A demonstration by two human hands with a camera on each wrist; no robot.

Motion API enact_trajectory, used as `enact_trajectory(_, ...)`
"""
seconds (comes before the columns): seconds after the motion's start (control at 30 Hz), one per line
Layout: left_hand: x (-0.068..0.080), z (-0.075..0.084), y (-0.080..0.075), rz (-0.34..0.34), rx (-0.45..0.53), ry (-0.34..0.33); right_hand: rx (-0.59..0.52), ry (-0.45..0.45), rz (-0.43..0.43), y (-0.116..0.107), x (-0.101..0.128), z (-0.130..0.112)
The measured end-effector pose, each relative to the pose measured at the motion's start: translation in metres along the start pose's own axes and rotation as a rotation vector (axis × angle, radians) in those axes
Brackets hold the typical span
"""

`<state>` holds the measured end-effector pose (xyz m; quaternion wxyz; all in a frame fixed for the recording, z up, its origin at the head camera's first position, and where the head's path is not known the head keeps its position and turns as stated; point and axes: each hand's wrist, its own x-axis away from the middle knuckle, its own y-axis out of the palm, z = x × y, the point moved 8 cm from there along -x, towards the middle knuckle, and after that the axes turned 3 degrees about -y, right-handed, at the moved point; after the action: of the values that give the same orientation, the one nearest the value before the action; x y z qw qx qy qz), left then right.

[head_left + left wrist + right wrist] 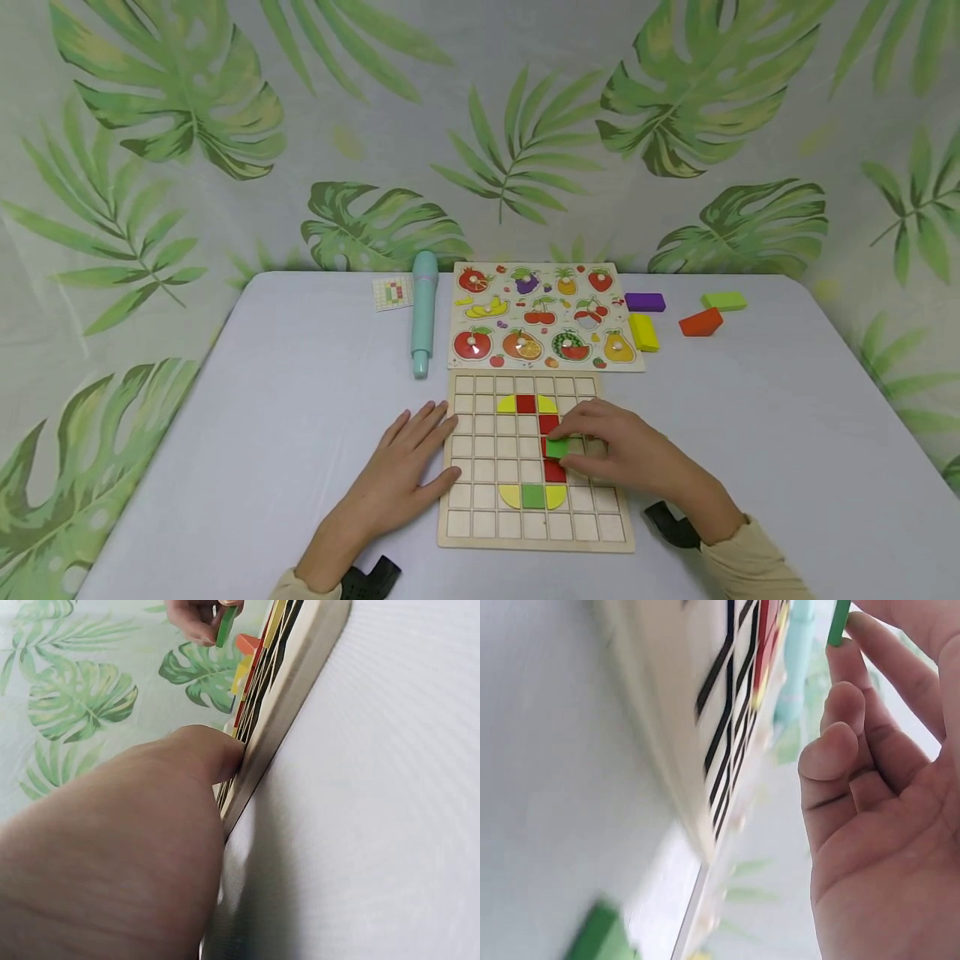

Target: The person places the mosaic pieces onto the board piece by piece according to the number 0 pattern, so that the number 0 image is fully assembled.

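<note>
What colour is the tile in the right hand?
Green tile, pinched by the right hand; clearest in the head view.

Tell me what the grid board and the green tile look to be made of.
Grid board: likely unfinished light wood or plywood, pale with a matte face and dark cut grid lines. Green tile, pinched by the right hand: probably painted wood, flat opaque colour; plastic is possible.
</note>
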<state>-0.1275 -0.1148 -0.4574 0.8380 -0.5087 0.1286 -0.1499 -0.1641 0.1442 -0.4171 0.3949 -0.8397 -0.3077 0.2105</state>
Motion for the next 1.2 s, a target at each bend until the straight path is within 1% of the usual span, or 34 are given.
enact_trajectory(0.23,0.000,-0.001,0.001,0.003,-0.014,0.002,0.017,-0.080,0.006,0.016,-0.010,-0.024)
enact_trajectory(0.33,0.000,-0.001,0.001,0.004,-0.016,0.002,0.032,-0.081,0.005,0.022,-0.014,-0.033)
enact_trajectory(0.43,0.000,-0.002,0.001,0.003,-0.018,0.001,0.034,-0.057,-0.015,0.029,-0.019,-0.038)
enact_trajectory(0.53,0.000,-0.002,0.001,0.001,-0.023,0.000,0.042,-0.030,-0.052,0.038,-0.022,-0.040)
enact_trajectory(0.63,0.000,-0.002,0.002,-0.001,-0.022,0.000,0.067,-0.026,-0.072,0.044,-0.025,-0.042)
enact_trajectory(0.8,-0.001,-0.002,0.001,-0.007,-0.020,-0.002,0.106,-0.041,-0.059,0.045,-0.028,-0.046)
enact_trajectory(0.97,0.000,-0.003,0.001,0.000,-0.020,0.002,0.142,-0.033,-0.069,0.047,-0.028,-0.044)
enact_trajectory(1.1,0.000,-0.002,0.001,0.005,-0.016,0.001,0.164,-0.049,-0.071,0.047,-0.026,-0.045)
enact_trajectory(1.2,0.000,-0.002,0.001,0.001,-0.013,-0.003,0.175,-0.039,-0.080,0.046,-0.023,-0.044)
